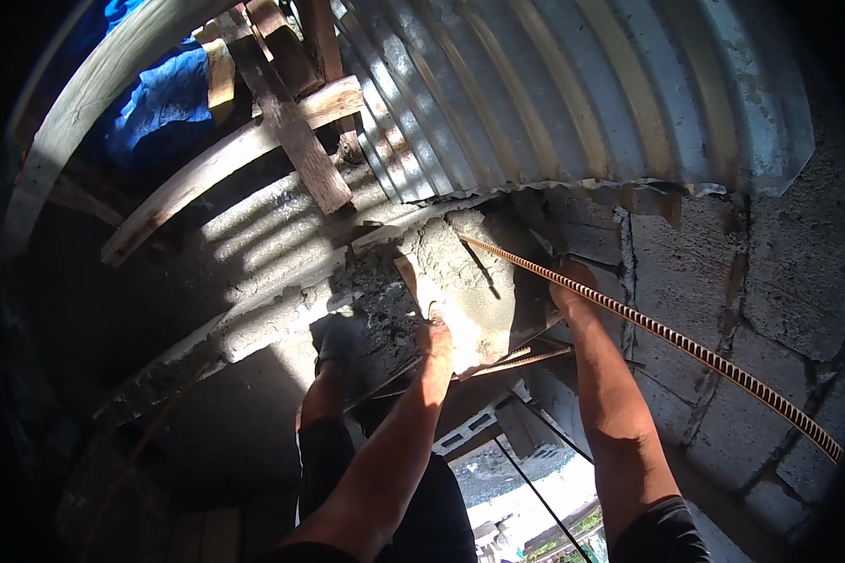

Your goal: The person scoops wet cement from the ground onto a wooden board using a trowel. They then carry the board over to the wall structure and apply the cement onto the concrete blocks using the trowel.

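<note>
My left hand [433,330] is closed at the lower end of a short, flat strip of wood [407,276], against rough grey concrete. Strong sunlight washes out part of its fingers. Just right of the strip lies a patch of wet-looking mortar [483,281], smooth in places and lumpy at the top. My right hand [576,276] is by the block wall at the right end of this mortar, its fingers hidden in shadow and behind a ribbed steel bar [667,330]. The bar sticks out of the mortar and slants down to the right.
Corrugated metal sheet [573,94] hangs low above the work. A concrete block wall [685,272] rises on the right. Wooden beams [225,169] and blue tarp [164,94] are at upper left. My foot [340,340] is on the concrete ledge [253,338]; more steel bars [516,364] stick out below.
</note>
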Demonstrator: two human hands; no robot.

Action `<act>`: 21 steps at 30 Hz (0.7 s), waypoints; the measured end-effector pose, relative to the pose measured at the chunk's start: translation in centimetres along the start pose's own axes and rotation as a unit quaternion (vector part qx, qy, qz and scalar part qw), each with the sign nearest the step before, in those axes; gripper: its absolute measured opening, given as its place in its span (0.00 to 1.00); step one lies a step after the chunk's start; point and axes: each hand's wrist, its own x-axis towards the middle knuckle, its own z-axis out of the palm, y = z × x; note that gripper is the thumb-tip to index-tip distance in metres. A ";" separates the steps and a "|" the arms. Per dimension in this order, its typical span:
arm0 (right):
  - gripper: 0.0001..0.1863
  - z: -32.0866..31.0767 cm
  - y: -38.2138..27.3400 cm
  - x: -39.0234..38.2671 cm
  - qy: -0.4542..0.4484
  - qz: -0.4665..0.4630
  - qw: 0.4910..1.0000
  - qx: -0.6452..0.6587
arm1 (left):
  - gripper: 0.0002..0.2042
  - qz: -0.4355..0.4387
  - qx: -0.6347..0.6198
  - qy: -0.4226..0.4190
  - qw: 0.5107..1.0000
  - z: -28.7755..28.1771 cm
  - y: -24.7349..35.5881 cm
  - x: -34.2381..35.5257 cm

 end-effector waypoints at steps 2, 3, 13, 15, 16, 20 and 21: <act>0.18 -2.1 6.5 0.3 0.018 0.043 0.998 -0.034 | 0.28 -0.072 -0.165 -0.034 0.983 -1.9 7.6 -6.5; 0.18 -2.6 6.6 0.0 0.044 0.033 0.998 0.017 | 0.29 -0.067 -0.219 -0.043 0.973 1.9 5.0 -3.8; 0.15 -7.6 9.4 -13.8 -0.136 0.011 0.984 0.114 | 0.36 -0.003 -0.218 0.023 0.976 7.5 2.1 -3.3; 0.15 -5.6 6.0 -12.4 -0.126 -0.069 0.985 0.099 | 0.35 -0.056 -0.193 0.094 0.975 5.7 -1.3 1.0; 0.15 -4.2 4.0 -11.4 -0.131 -0.088 0.981 0.116 | 0.34 -0.107 -0.175 0.145 0.968 4.2 -3.4 2.8; 0.16 0.3 3.7 -6.4 -0.025 -0.074 0.994 0.078 | 0.28 -0.008 -0.100 0.013 0.995 2.2 -2.7 0.7; 0.17 0.6 7.5 -5.4 0.012 -0.027 0.999 0.039 | 0.26 -0.045 -0.188 -0.032 0.981 3.0 2.6 -3.4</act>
